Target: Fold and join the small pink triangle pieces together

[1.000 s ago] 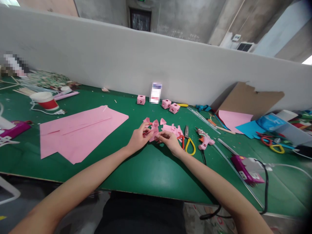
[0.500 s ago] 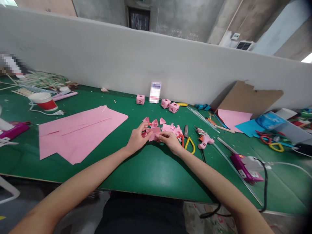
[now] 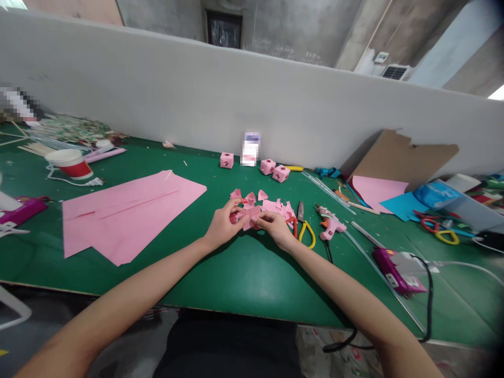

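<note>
Between my two hands is a small piece of pink paper [image 3: 249,214], pinched at both ends. My left hand [image 3: 223,222] is closed on its left side, thumb and fingertips together. My right hand [image 3: 273,226] grips the right end between thumb and finger. Just beyond lie curved pink paper pieces [image 3: 262,195], and pink paper scraps [image 3: 277,207] are spread behind my right hand. Scissors [image 3: 305,231] with red and yellow handles lie right of that hand, partly hidden by it. Farther right rests a pink glue gun [image 3: 331,226].
Several pink paper cubes [image 3: 227,160] stand near the white partition [image 3: 157,94]. Large pink sheets [image 3: 129,220] cover the left. A red-and-white paper cup [image 3: 71,164] stands beyond them. At right are a purple power strip [image 3: 397,273], cardboard [image 3: 401,157] and clear glue sticks [image 3: 378,268].
The small pink paper has turned slightly between my fingers. Both hands keep almost the same place, and the things on the table have not moved.
</note>
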### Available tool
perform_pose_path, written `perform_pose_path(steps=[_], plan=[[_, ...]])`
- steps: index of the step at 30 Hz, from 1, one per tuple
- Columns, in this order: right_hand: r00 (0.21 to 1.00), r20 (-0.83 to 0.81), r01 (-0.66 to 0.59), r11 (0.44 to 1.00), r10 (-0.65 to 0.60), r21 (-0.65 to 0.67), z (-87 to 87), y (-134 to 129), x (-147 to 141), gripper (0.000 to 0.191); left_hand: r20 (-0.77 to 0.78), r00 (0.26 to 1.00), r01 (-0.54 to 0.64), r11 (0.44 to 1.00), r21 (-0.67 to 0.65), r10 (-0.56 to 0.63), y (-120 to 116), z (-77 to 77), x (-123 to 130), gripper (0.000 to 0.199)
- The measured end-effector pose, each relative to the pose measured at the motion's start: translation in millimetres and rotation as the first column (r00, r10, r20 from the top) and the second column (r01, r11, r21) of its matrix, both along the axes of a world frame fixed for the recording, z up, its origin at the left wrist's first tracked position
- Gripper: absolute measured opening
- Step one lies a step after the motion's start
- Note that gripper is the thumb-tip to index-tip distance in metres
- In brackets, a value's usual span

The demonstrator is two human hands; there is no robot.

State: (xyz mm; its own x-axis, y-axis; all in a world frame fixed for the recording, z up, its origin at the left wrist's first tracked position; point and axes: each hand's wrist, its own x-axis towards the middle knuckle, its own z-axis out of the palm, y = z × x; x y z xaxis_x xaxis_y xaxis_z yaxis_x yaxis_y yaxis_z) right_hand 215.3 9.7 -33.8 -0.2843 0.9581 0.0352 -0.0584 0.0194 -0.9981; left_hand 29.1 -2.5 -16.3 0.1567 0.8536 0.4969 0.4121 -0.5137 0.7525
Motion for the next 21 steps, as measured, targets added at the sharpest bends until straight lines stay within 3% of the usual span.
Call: perform_pose_path(steps=[9,16,21], plan=[[1.000,0.026,0.014,1.000,-0.015,0.022,1.8,-1.5,-0.5,0.031,0.023,0.999,0.047,0.998,-0.049,-0.046,1.3,-1.4,0.0,0.041],[1.000,0.029,0.003,0.999,-0.004,0.034,-1.0,0.1,0.5,0.031,0.124,0.987,0.119,0.982,-0.146,-0.101,5.6,-4.3,0.9,0.047],[0.999,0.050,0.017,0.999,-0.019,0.052,-2.5,0.0,-1.5,0.032,0.143,0.986,0.104,0.982,-0.159,-0.081,5.3,-4.0,3.0,0.047]])
